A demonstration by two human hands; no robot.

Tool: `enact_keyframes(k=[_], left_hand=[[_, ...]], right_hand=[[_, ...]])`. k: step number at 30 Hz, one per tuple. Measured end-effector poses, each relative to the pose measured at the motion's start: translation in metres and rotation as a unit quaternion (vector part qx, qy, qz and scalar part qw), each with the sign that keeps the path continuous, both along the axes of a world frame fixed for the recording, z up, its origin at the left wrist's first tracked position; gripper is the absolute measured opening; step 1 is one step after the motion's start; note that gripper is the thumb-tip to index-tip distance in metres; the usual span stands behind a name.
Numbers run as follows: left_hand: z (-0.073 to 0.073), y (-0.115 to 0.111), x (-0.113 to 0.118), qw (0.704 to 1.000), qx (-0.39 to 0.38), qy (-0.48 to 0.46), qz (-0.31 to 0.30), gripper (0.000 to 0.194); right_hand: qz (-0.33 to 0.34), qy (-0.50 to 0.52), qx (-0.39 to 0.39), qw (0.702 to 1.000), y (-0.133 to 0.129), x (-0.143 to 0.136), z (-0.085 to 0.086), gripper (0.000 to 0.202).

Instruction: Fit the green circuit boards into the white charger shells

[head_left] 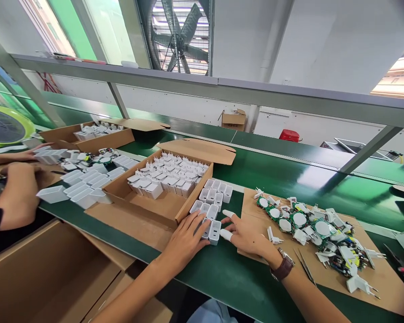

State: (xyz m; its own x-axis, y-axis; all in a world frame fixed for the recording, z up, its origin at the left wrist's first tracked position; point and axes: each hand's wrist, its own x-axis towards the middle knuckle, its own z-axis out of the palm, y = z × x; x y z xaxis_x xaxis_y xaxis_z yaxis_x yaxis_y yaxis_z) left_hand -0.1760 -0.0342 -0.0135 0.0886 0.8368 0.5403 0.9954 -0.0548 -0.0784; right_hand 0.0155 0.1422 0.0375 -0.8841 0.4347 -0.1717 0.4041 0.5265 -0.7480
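My left hand (188, 231) lies with stretched fingers over the near-left end of a cluster of small white plastic housings (215, 232), touching them. These housings stand open side up in rows on the green bench, and my fingers hide some of them. Just to their right is my right hand (244, 233), its fingers apart and nothing held. White finger cots cover two of its fingertips, and a wristwatch (283, 265) sits on that wrist. Beside this hand a white plug piece (274, 235) rests on a cardboard sheet (256, 211).
A shallow carton (144, 213) holds rows of white adapters. Circuit boards with plugs (299, 220) and tweezers (305, 267) lie on the right. At left are a co-worker's arm (18, 193), loose housings (82, 184) and another carton (104, 144). A metal rail (188, 80) crosses behind.
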Motion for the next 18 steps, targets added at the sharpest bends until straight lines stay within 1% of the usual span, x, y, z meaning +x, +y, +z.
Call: enact_keyframes(k=[3,5,7,9,11,13,14,15,17,18], left_hand=[[0.007,-0.001,0.005,1.0,-0.013,-0.003,0.002,0.042],[0.015,-0.002,0.011,0.999,-0.033,-0.004,-0.01,0.047],[0.022,-0.002,0.017,0.999,-0.045,-0.005,-0.027,0.047],[0.026,0.0,0.019,0.999,-0.037,-0.008,-0.034,0.038],[0.028,0.004,0.018,0.999,-0.022,-0.011,-0.032,0.028],[0.028,0.008,0.017,0.999,-0.015,-0.013,-0.032,0.02],[0.028,0.009,0.018,0.999,-0.014,-0.016,-0.038,0.018],[0.029,0.01,0.021,0.998,-0.014,-0.023,-0.049,0.018],[0.033,0.008,0.031,0.995,-0.015,-0.053,-0.082,0.021],[0.035,0.007,0.038,0.992,-0.021,-0.075,-0.103,0.021]], right_hand=[[-0.015,0.023,0.005,1.0,-0.005,0.011,0.001,0.043],[-0.037,0.04,0.038,0.998,-0.003,0.02,0.005,0.049],[-0.059,0.062,0.087,0.992,0.004,0.033,0.01,0.052],[-0.086,0.084,0.133,0.984,0.015,0.051,0.015,0.049],[-0.117,0.094,0.161,0.976,0.025,0.074,0.02,0.044],[-0.128,0.088,0.184,0.971,0.03,0.099,0.024,0.044],[-0.116,0.081,0.198,0.97,0.031,0.111,0.024,0.044],[-0.087,0.072,0.214,0.97,0.031,0.121,0.024,0.046],[-0.007,0.052,0.248,0.967,0.027,0.136,0.021,0.05],[0.03,0.04,0.264,0.963,0.024,0.14,0.018,0.056]])
